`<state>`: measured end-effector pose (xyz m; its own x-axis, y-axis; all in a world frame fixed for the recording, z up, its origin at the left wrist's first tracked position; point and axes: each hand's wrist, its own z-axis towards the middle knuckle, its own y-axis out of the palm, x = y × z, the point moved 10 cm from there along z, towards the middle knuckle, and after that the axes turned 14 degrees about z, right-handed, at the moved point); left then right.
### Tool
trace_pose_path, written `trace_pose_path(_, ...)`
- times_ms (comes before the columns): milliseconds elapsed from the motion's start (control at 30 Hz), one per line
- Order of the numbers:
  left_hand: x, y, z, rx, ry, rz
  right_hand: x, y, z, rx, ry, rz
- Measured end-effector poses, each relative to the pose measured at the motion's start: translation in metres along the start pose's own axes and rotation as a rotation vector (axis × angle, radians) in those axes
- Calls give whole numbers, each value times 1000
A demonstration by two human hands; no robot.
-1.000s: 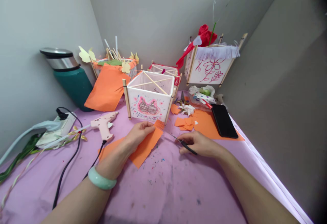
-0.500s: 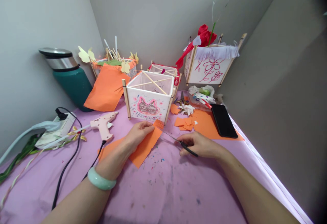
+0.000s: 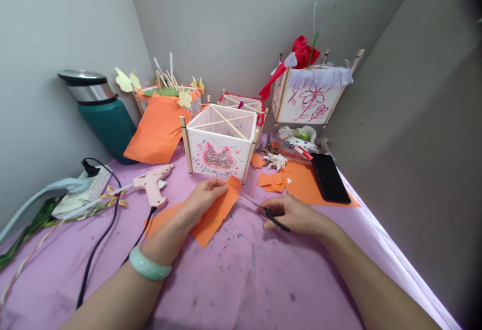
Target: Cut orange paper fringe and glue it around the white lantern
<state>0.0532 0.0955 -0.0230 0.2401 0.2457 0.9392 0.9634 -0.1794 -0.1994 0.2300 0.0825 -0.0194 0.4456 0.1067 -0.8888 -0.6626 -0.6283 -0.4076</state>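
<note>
My left hand [image 3: 204, 197] pinches the upper edge of an orange paper strip [image 3: 213, 215] that lies on the purple tablecloth [image 3: 241, 275]; the strip's far end is cut into a fringe. My right hand [image 3: 295, 213] is closed round small black-handled scissors [image 3: 263, 210], whose thin blades point left at the fringed end of the strip. Just behind both hands stands a white paper lantern box [image 3: 220, 144] with wooden corner sticks and a pink butterfly drawing.
A pink glue gun [image 3: 153, 183] with a black cord lies at left, near a power strip [image 3: 88, 187] and a green canister [image 3: 101, 114]. Orange scraps [image 3: 297, 179], a black phone [image 3: 329, 177], and more decorated lanterns [image 3: 311, 94] sit behind and to the right.
The scissors' blades have edged slightly left, closer to the fringed end of the strip. My left hand has stayed put.
</note>
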Motion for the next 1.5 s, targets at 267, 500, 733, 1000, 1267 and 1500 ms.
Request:
trace_pose_path(267,-1,3,1,-27,20,-14,-8,3,1,34,-10,4)
trace_pose_path(500,0,3,1,-30,31,-13,-10,4,2,45,-27,8)
trace_pose_path(733,-2,3,2,-33,17,-30,-11,4,2,43,-34,0)
trace_pose_path(1000,2,3,1,-20,41,5,-7,4,3,46,-38,-8)
trace_pose_path(1267,2,0,3,2,50,29,-5,4,5,50,-55,6)
trace_pose_path(1500,1,1,2,-11,31,39,-5,3,6,51,-100,-22)
